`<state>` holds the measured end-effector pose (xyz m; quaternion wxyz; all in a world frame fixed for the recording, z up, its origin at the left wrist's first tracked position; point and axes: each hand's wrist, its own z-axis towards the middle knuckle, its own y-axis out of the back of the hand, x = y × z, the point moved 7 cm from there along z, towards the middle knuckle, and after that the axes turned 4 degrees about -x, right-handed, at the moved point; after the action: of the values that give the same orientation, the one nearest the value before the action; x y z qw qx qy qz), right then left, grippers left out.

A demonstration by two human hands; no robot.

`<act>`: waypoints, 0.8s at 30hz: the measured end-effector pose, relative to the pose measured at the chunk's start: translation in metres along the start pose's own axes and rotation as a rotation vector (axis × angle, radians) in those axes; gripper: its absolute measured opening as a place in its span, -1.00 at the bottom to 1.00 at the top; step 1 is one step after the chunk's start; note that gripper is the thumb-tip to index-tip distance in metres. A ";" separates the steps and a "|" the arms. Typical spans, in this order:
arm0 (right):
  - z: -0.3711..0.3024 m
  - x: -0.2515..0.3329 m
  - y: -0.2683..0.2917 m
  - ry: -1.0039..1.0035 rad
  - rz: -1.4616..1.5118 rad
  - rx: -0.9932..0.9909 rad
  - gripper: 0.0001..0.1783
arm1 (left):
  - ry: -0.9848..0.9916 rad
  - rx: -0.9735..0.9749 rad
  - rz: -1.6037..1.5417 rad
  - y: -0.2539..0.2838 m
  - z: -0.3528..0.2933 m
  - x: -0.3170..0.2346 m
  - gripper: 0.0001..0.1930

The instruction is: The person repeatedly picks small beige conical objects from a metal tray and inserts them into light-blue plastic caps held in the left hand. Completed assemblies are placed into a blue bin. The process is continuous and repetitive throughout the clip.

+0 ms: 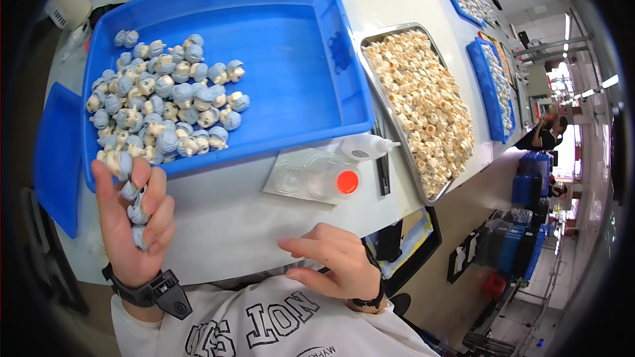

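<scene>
My left hand (135, 235) is closed around several small pale-blue and cream figurine heads (137, 214), palm up at the near left corner of a large blue plastic tray (284, 66). One more head (119, 162) sits between its thumb and fingertips. A pile of the same blue-capped heads (155, 96) covers the tray's left half. My right hand (337, 264) hovers over the table's near edge, thumb and index finger apart, holding nothing. Nearest to it are a clear plastic cup with an orange-red disc (347, 182) and a white squeeze bottle (367, 147) lying on its side.
A metal tray (433, 199) full of small cream hollow pieces stands to the right, with a black pen (383, 175) beside it. A blue lid or panel (56, 158) leans at the left. More blue trays (486, 92) line the table further off. A person (549, 135) sits far right.
</scene>
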<state>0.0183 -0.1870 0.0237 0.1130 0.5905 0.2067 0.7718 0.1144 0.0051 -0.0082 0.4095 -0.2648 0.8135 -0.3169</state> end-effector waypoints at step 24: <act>-0.008 0.008 0.010 0.108 -0.058 -0.162 -0.71 | -0.630 -0.341 1.594 0.044 -0.043 -0.059 -0.57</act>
<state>0.0096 -0.1935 0.0333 0.1714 0.5306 0.1664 0.8133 0.1018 0.0880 0.0089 0.6696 0.2501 0.6418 0.2778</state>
